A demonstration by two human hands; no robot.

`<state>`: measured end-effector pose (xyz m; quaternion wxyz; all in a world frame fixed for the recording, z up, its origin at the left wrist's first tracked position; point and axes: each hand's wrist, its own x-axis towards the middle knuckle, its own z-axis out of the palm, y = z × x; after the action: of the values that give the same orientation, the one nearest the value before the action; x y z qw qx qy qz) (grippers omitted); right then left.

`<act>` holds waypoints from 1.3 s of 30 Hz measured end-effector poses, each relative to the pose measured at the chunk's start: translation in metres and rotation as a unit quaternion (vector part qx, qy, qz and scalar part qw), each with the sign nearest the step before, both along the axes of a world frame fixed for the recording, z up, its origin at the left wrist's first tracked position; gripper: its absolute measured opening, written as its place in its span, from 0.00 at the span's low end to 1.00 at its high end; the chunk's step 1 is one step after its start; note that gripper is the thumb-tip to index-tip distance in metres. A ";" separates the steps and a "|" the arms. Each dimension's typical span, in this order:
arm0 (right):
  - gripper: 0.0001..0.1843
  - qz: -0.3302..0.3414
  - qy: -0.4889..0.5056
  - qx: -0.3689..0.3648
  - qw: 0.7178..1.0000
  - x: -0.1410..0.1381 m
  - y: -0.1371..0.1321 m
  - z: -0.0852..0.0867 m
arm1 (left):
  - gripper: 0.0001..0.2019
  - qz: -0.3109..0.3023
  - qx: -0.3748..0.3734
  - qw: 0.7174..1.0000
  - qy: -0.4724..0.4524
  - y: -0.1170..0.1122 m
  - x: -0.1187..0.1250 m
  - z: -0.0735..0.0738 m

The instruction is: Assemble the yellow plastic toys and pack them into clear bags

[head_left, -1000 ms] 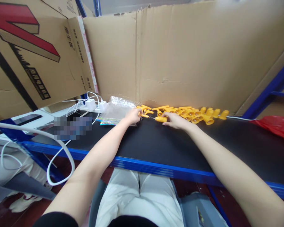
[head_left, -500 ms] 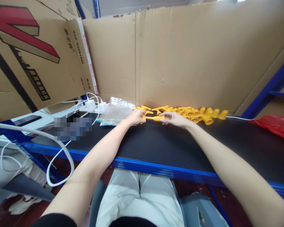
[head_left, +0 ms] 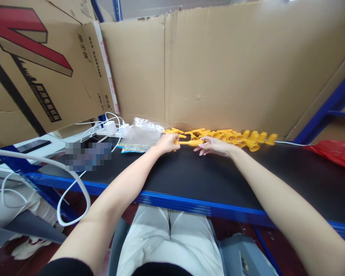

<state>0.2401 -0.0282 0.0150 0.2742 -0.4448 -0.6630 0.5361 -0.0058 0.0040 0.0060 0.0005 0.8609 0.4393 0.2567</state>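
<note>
A slim yellow plastic part (head_left: 193, 143) with a ridged, screw-like stretch lies level between my two hands, just above the black table. My left hand (head_left: 167, 143) is closed around its left end, and the fingers cover that end. At the wider right end, my right hand (head_left: 217, 147) grips with thumb and forefinger while the other fingers spread loosely below. Right behind the hands lie several yellow branched pieces (head_left: 175, 131). A row of yellow cone-shaped cups (head_left: 231, 138) runs rightward from there, partly hidden by my right hand.
A clear plastic bag (head_left: 145, 132) lies left of my left hand, over a colourful printed sheet. White chargers (head_left: 109, 127) and cables crowd the left side. Tall cardboard (head_left: 218, 69) walls the back. A red bag (head_left: 336, 153) sits far right. A blue rail (head_left: 175, 201) edges the table.
My left hand and the yellow part have shifted slightly right. My right hand has moved a little right along the part, its lower fingers now more spread.
</note>
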 end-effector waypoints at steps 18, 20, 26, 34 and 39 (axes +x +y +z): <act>0.30 -0.057 -0.001 0.010 0.998 0.003 0.001 -0.005 | 0.10 0.021 0.007 1.000 -0.011 0.004 -0.001 -0.005; 0.22 -0.061 0.012 0.011 0.998 0.002 0.002 -0.006 | 0.10 0.018 0.012 1.000 -0.012 0.003 -0.001 -0.004; 0.22 -0.066 0.016 -0.018 0.998 -0.008 0.001 -0.005 | 0.12 0.012 0.018 1.000 -0.014 0.002 -0.001 -0.003; 0.25 -0.084 0.001 -0.024 0.996 -0.011 0.004 -0.006 | 0.12 0.024 0.011 1.000 -0.007 0.003 -0.001 -0.001; 0.25 -0.067 0.000 -0.021 0.998 -0.010 0.005 -0.007 | 0.12 0.022 0.015 1.000 -0.013 0.005 -0.003 0.000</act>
<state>0.2305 -0.0228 0.0080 0.3008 -0.4938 -0.6202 0.5301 -0.0086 0.0092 0.0060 -0.0126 0.8474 0.4545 0.2741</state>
